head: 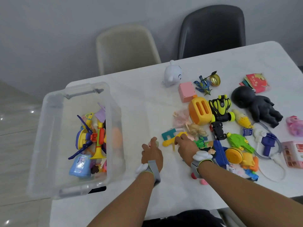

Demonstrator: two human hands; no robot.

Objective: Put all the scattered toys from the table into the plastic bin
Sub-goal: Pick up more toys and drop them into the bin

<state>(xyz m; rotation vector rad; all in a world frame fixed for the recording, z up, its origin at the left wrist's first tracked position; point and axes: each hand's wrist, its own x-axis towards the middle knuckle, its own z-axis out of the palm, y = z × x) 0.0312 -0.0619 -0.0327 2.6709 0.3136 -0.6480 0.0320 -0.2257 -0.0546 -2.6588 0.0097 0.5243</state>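
Lying flat on the table (139, 102) at the near left edge of the toy heap: a yellow toy piece (170, 141), touching a teal flat piece (168, 135) and just beside a blonde doll (196, 131). Closing over its right end: the right hand (185, 147), fingers curling down onto the yellow plastic, seemingly pinching it, though the fingertips are hidden behind the knuckles. Hovering just left of it: the left hand (151, 154), fingers curled around something small and pale, too small to identify.

Doing this step well, by judgement: gripping the yellow toy piece firmly near its thicker end, lifting straight up before swinging left, so as not to be dragging the teal flat piece or the doll's hair along. Carrying both hands' loads together across the bare stretch of table to the plastic bin (49, 128), standing well apart at the left and already partly filled with toys. Releasing low over the bin's open middle rather than tossing, avoiding bounces off the rim.

Still waiting on the right: many toys, among them an orange toaster (200, 110), a black-and-green car (220, 107), a black doll (255, 104).
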